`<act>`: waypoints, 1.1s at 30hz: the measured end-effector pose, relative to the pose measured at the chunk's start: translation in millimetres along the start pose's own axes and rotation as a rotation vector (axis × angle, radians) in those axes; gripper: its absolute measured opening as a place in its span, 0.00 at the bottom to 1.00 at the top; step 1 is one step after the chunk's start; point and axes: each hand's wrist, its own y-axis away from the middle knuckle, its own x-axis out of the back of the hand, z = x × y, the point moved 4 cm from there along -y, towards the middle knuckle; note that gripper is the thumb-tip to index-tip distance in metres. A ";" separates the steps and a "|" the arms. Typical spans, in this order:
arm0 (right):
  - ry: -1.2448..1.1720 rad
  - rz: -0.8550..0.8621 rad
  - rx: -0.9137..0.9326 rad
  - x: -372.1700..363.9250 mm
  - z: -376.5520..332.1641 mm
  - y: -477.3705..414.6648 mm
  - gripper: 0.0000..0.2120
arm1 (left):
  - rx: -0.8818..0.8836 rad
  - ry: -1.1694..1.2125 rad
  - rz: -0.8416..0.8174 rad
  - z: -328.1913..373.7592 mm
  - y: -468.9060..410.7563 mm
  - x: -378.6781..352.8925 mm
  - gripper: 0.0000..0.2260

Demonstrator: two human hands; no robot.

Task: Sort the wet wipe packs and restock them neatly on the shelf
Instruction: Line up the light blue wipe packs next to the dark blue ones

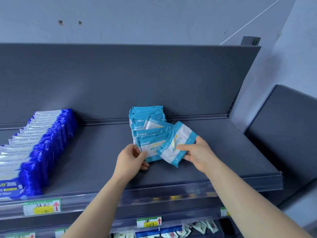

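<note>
Shelf (214, 152) of grey metal carries a long row of dark blue packs (42, 143) at its left and a shorter teal row (147, 124) reaching the back panel. Right grip (199, 153) pinches a tilted teal pack (176, 143) beside that row; left grip (130, 160) pinches the row's front pack (151, 150).

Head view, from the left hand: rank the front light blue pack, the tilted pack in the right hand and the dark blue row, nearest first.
1. The front light blue pack: pinched by the left hand, at the row's front.
2. The tilted pack: just right, gripped by the right hand.
3. The dark blue row: far left on the shelf.
</note>
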 end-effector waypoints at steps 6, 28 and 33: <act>0.078 -0.055 0.004 -25.8 22.4 5.5 0.18 | -0.022 -0.125 -0.031 8.4 3.8 -2.9 0.23; 0.495 -0.312 0.124 -24.5 -9.6 -34.5 0.33 | -0.155 -0.169 -0.056 7.1 -7.4 9.7 0.24; 0.571 -0.388 0.130 -35.9 -11.2 -36.7 0.37 | -0.242 -0.175 -0.016 0.4 -9.1 17.2 0.33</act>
